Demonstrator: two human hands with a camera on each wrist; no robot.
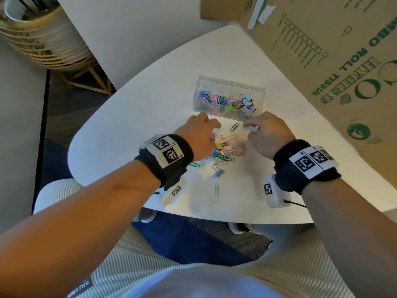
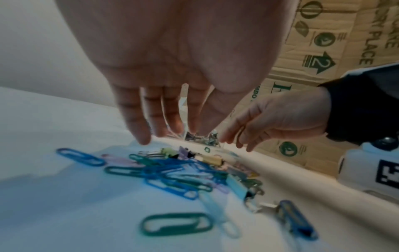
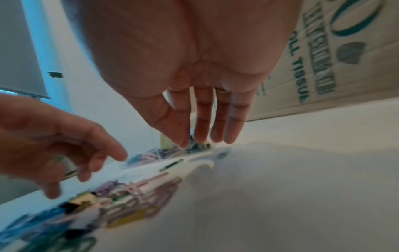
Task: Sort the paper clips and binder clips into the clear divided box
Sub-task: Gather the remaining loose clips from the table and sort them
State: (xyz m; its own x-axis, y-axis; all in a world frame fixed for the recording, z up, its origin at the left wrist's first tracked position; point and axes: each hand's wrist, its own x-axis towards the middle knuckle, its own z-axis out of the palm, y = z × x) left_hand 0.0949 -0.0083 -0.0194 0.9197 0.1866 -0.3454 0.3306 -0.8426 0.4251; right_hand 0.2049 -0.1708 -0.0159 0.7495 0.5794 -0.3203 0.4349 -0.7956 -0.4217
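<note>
Both hands, left hand (image 1: 198,134) and right hand (image 1: 269,134), loose-fingered, empty above tangled clip pile (image 1: 223,151); risk: snagging paper clips with binder clips, missorting into divided box (image 1: 228,97).

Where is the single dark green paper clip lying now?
In the head view, the dark green paper clip lies alone on the white table, between the clear divided box and the mixed pile.

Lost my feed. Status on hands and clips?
Left hand, right hand open over pile. Clear box part filled. Nothing blocking.
</note>
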